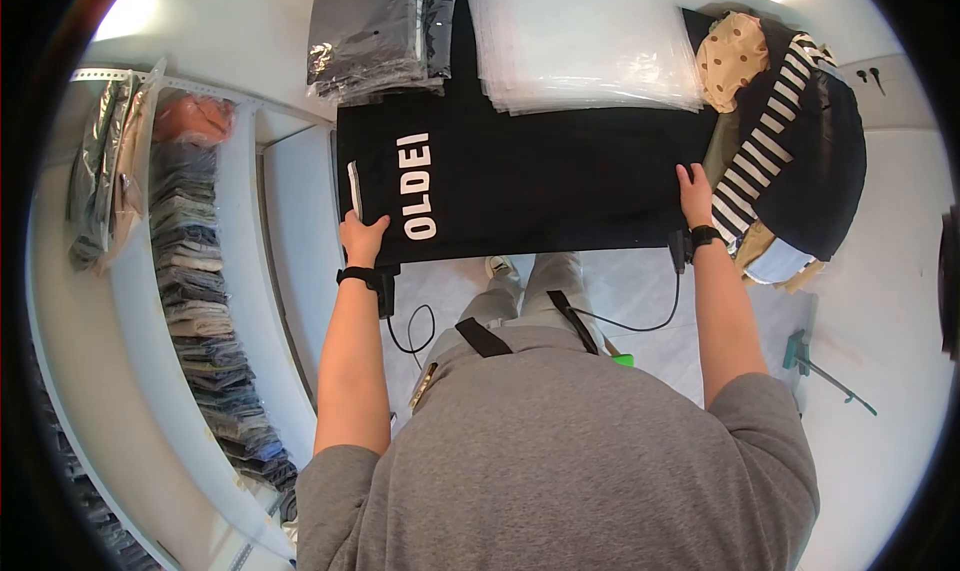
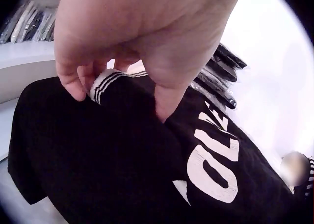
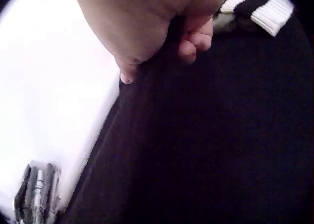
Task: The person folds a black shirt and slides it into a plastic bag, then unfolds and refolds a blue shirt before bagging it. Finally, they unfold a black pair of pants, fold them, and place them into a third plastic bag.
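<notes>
A black garment [image 1: 560,181] with large white letters reading OLDEI lies spread out in front of me. In the head view my left hand [image 1: 364,239] is at its near left corner, beside a narrow white-striped trim [image 1: 354,186]. The left wrist view shows the left hand [image 2: 142,37] with fingers and thumb bent around the black cloth at the striped trim [image 2: 104,84]. At the garment's right end, my right hand [image 1: 695,197] grips the black cloth near its edge. Bent fingertips and thumb of the right hand [image 3: 152,27] press into the fabric in the right wrist view.
Bagged dark clothes [image 1: 365,36] and a stack of clear plastic bags [image 1: 585,46] lie along the far side. A heap of clothes with a black-and-white striped piece [image 1: 765,141] sits at the right. Shelves of folded bagged clothes [image 1: 200,281] stand left.
</notes>
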The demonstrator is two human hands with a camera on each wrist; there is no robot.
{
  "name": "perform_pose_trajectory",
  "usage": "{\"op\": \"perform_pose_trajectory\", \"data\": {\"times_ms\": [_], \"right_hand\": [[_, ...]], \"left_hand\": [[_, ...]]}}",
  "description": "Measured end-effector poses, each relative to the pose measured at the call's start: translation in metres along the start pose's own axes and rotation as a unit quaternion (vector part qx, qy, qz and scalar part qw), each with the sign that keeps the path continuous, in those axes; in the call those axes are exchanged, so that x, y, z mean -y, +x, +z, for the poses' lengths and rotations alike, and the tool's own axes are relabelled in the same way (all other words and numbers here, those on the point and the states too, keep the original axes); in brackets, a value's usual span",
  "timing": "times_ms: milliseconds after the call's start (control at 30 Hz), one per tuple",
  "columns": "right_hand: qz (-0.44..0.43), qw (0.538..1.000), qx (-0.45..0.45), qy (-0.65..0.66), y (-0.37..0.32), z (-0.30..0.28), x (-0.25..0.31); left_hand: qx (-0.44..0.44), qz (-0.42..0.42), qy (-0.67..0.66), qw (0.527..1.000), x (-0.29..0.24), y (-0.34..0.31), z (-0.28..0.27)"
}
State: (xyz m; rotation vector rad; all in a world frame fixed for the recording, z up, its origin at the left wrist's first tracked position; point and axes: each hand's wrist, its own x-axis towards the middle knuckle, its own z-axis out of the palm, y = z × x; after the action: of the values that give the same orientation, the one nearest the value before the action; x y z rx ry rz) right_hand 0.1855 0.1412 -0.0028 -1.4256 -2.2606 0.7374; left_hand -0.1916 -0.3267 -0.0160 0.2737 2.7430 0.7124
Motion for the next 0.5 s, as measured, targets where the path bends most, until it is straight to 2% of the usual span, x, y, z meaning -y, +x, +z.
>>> {"op": "perform_pose_trajectory", "data": {"times_ms": [67, 100, 133, 167, 200, 233, 267, 300, 333, 367, 400, 467, 500], "right_hand": [[0.011, 0.997, 0.02, -0.073, 0.004, 0.03, -0.034], [0.061, 0.994, 0.032, -0.087, 0.0, 0.035, -0.034], [0.066, 0.994, 0.03, -0.085, -0.005, 0.036, -0.035], [0.119, 0.992, 0.031, -0.031, -0.007, 0.035, -0.035], [0.168, 0.985, 0.031, 0.022, -0.009, 0.031, -0.028], [0.295, 0.942, 0.026, 0.161, -0.02, 0.022, -0.005], [0.294, 0.942, 0.023, 0.159, -0.025, 0.02, -0.004], [0.344, 0.888, 0.004, 0.304, -0.031, 0.022, -0.006], [0.385, 0.811, -0.014, 0.441, -0.035, 0.028, -0.013], [0.373, 0.708, 0.029, 0.599, -0.037, 0.032, -0.02], [0.371, 0.709, 0.031, 0.599, -0.039, 0.037, -0.022], [0.434, 0.696, 0.061, 0.569, -0.042, 0.047, -0.03], [0.428, 0.725, 0.012, 0.539, -0.043, 0.051, -0.03]], "left_hand": [[0.003, 0.001, -0.001, 1.0, 0.001, -0.003, -0.002], [-0.003, 0.003, -0.007, 1.0, 0.006, -0.002, 0.002], [-0.008, 0.008, -0.016, 1.0, 0.01, 0.002, 0.005], [-0.006, 0.013, -0.015, 1.0, 0.014, 0.006, 0.008], [-0.015, -0.023, -0.085, 0.996, 0.019, 0.008, 0.01], [-0.024, -0.06, -0.155, 0.986, 0.02, 0.009, 0.011], [-0.023, -0.059, -0.158, 0.985, 0.021, 0.011, 0.011], [-0.018, -0.062, -0.163, 0.985, 0.022, 0.011, 0.01], [-0.013, -0.065, -0.167, 0.984, 0.016, 0.007, 0.006], [-0.004, -0.069, -0.177, 0.982, 0.01, 0.004, 0.002], [-0.005, -0.071, -0.179, 0.981, 0.011, 0.006, 0.005], [-0.104, -0.017, -0.033, 0.994, 0.014, 0.01, 0.013], [-0.104, -0.019, -0.033, 0.994, 0.002, 0.002, 0.008]]}}
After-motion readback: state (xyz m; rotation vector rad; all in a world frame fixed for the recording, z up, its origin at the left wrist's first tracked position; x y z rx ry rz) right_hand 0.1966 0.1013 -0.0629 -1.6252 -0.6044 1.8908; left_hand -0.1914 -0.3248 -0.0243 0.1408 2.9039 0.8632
